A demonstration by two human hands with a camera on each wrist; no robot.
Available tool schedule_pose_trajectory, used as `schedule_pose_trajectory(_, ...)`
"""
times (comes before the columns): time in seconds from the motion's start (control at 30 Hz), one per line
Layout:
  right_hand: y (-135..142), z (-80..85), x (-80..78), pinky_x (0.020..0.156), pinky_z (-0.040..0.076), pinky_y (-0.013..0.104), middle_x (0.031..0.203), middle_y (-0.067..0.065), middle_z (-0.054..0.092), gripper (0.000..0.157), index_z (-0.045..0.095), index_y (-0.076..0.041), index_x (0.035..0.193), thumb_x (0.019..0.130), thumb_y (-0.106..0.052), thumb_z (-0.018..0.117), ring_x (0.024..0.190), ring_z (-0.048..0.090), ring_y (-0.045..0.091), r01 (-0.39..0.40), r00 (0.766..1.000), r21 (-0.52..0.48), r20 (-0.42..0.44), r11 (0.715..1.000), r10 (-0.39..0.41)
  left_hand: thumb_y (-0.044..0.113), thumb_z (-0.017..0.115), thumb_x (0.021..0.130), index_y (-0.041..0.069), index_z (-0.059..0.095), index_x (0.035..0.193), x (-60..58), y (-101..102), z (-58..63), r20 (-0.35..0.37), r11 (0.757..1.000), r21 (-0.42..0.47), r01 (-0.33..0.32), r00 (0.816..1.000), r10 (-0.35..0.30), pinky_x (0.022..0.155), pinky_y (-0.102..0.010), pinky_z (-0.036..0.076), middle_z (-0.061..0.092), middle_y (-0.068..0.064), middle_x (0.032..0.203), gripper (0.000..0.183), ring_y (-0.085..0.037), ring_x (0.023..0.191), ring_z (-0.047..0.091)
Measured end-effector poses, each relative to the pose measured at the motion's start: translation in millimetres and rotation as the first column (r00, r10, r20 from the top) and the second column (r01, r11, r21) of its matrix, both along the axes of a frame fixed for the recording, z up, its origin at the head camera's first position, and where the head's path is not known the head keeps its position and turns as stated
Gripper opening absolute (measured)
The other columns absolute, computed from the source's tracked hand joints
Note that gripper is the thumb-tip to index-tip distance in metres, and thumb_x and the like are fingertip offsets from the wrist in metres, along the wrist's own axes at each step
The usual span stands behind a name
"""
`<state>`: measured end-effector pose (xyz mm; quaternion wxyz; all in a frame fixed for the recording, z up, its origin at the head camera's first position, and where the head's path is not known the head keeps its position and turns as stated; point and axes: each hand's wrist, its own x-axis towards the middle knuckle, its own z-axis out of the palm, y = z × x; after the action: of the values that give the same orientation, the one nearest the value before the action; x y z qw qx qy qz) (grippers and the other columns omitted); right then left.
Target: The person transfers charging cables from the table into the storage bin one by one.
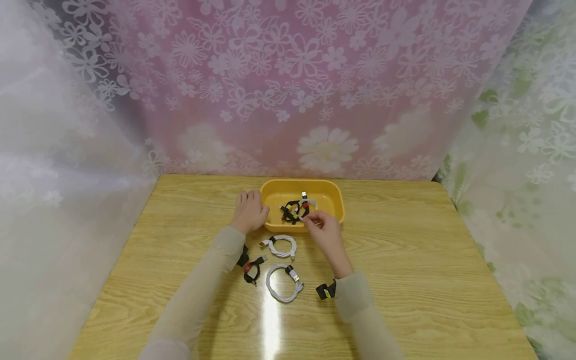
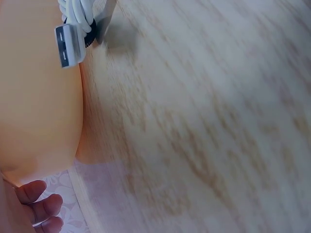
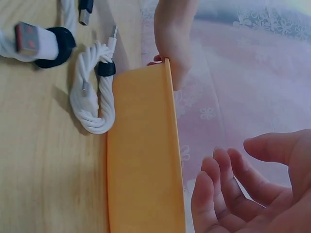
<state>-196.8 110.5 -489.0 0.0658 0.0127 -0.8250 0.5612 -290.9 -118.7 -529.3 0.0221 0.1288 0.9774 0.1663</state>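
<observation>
At the yellow bin (image 1: 338,209), my left hand (image 1: 250,212) lies by the left end, its thumb at the rim. Its loosely bent fingers (image 2: 43,209) show past the bin wall in the left wrist view. Over the bin's near right edge is my right hand (image 1: 325,231), fingertips close to a coiled white cable (image 1: 315,204) inside. The right wrist view shows that hand's thumb and fingers apart, with nothing between them. Several coiled black cables (image 1: 288,214) share the bin, one with a red tie. A white braided cable (image 1: 282,246) lies just in front of it.
Nearer me lie a coiled white cable (image 1: 270,287) with a black strap and a small black cable (image 1: 253,274) with a red tie. A black strap-like item (image 1: 323,292) is by my right wrist. Floral curtains (image 1: 288,100) hang behind the wooden table (image 1: 405,250).
</observation>
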Motion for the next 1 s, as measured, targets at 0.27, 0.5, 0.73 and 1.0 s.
schedule_pose_trajectory(0.27,0,-10.2,18.0,0.063,0.047,0.022,0.085,0.012,0.07,0.009,0.072,0.002,0.093,0.091,-0.006,0.068,0.07,0.059,0.013,-0.001,1.0,0.002,0.008,1.0,0.001,0.025,0.036,0.1,0.004,0.043,0.106,1.7,-1,-1.2,-0.01,1.0,0.008,0.003,1.0,-0.003,0.09,-0.045,0.022,0.043,-0.016,0.105,0.023,-0.036,0.102,0.031)
schedule_pose_trajectory(0.5,0,-17.3,34.8,0.06,0.048,0.023,0.084,0.011,0.07,0.011,0.071,0.002,0.096,0.091,-0.006,0.067,0.069,0.061,0.016,-0.004,0.997,0.011,0.078,1.0,0.003,0.024,0.039,0.1,0.003,0.043,0.105,1.1,-1,-1.6,-0.024,1.0,0.021,0.002,1.0,-0.002,0.089,-0.046,0.022,0.043,-0.016,0.102,0.022,-0.035,0.099,0.031)
schedule_pose_trajectory(0.73,-2,-29.4,53.1,0.064,0.047,0.024,0.084,0.005,0.067,0.009,0.072,-0.001,0.094,0.089,-0.008,0.069,0.074,0.059,0.015,-0.027,0.993,0.064,0.12,0.998,0.019,0.025,0.04,0.1,0.002,0.044,0.109,0.4,-1,-4.1,-0.037,1.0,0.018,-0.001,0.999,0.002,0.09,-0.046,0.023,0.044,-0.017,0.104,0.025,-0.036,0.1,0.032)
schedule_pose_trajectory(1.0,-6,-45.6,70.4,0.064,0.048,0.025,0.08,0.003,0.064,0.008,0.071,-0.003,0.092,0.088,-0.009,0.07,0.071,0.057,0.013,-0.054,0.986,0.07,0.162,0.996,0.042,0.026,0.04,0.1,0.002,0.044,0.108,0.7,0,-4.1,-0.033,1.0,0.012,0.003,0.999,-0.002,0.089,-0.046,0.023,0.043,-0.017,0.104,0.026,-0.036,0.101,0.033)
